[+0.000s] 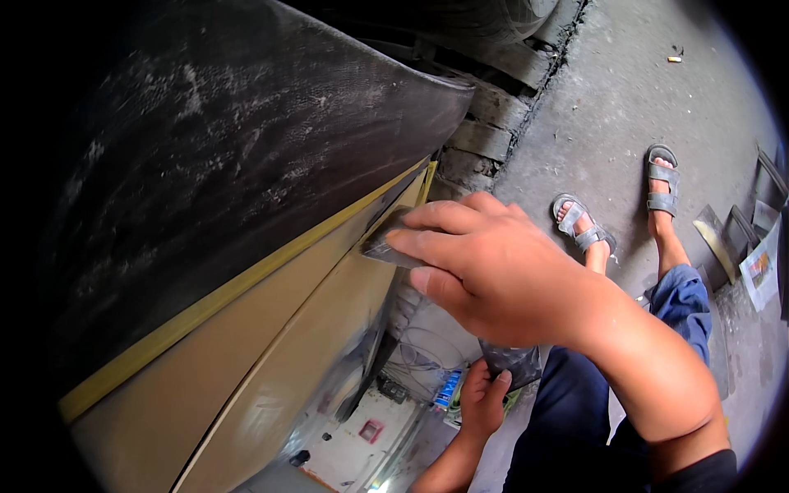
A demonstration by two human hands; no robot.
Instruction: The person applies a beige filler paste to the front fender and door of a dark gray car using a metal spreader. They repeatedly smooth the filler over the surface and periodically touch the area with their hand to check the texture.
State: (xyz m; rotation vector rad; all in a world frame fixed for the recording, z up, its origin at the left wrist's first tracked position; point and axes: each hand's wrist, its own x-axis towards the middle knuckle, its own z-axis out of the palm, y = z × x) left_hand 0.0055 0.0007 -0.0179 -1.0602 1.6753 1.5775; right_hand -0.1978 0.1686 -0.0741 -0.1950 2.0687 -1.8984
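Note:
My right hand (501,263) reaches in from the lower right. Its fingers lie over a thin, dark, flat rectangular piece (388,240), with the thumb along the near edge; whether it is a spreader or folded abrasive I cannot tell. The piece is at the edge of a tan car body panel (312,345), close to the far end of a strip of yellow masking tape (230,283). Lower down, my left hand (485,398) grips a dark flat plate (511,363) with a streaked surface, partly hidden behind my right forearm.
A large black panel (246,140) with whitish scuffs fills the upper left, bordered by the tape. Bricks (481,140) edge the grey concrete floor (616,99). Legs in blue trousers (686,304) and grey sandals (662,181) stand at right, near assorted scraps (719,238).

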